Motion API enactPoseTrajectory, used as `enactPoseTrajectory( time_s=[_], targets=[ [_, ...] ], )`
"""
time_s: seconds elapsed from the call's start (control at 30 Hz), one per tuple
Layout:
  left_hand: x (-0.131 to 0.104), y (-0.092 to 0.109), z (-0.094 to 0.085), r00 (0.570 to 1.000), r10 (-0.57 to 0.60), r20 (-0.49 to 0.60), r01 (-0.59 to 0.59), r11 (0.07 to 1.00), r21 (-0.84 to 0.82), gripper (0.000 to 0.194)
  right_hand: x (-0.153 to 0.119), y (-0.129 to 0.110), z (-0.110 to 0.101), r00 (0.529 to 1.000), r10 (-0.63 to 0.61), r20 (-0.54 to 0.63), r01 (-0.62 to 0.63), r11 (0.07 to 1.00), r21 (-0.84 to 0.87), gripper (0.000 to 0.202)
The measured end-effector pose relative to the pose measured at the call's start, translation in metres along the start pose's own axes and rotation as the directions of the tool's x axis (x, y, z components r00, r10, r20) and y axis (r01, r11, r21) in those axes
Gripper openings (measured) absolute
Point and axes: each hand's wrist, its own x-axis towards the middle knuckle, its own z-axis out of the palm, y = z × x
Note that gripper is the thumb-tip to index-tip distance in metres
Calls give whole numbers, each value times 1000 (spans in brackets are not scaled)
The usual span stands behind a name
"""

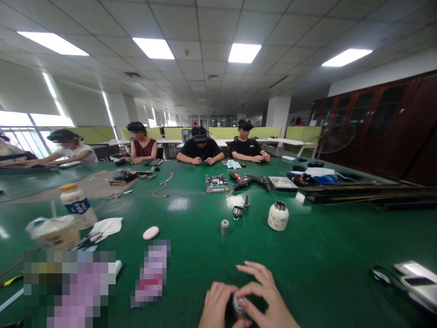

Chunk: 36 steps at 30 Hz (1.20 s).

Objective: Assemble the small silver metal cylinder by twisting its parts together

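Near the front edge of the table, my left hand [215, 304] is wrapped around a small grey metal cylinder [238, 309]. My right hand [264, 291] pinches the top of it with thumb and index finger, its other fingers stretched out. The lower part of the cylinder is hidden by my hands. Beyond them stands another short silver cylinder [224, 227]. Farther back are a cup-shaped metal part [237, 212] and a narrow dark part [246, 203]. A white flask body [278, 217] with printed pictures stands upright to the right, its mouth uncovered.
A circuit board [216, 183] and power drills [254, 181] lie farther back. Left are a pink oval object [150, 233], a milk bottle [78, 207] and a bagged container [54, 233]. Phone-like devices [418, 282] lie at right. Several people sit across the green table [327, 264].
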Motion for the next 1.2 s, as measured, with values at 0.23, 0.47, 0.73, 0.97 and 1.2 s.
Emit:
enactPoseTrajectory(
  time_s=[0.23,0.47,0.73,0.97,1.2],
  targets=[
    [3,31,-20,974,29,-226,-77,975,-207,30,-4,11,11,994,101,34,-106,894,436,61],
    [5,36,-21,958,-148,-247,110,981,-163,7,-2,2,14,982,141,127,-166,961,219,37],
    [10,34,-29,933,-70,-354,78,997,10,12,-2,-1,14,980,150,134,-167,977,129,23],
    [19,8,-37,938,-170,-303,262,919,294,6,-1,-4,10,976,158,152,-178,976,128,25],
    [18,22,-40,919,-78,-387,152,975,165,18,-3,-1,13,979,148,142,-166,979,120,24]
  ],
)
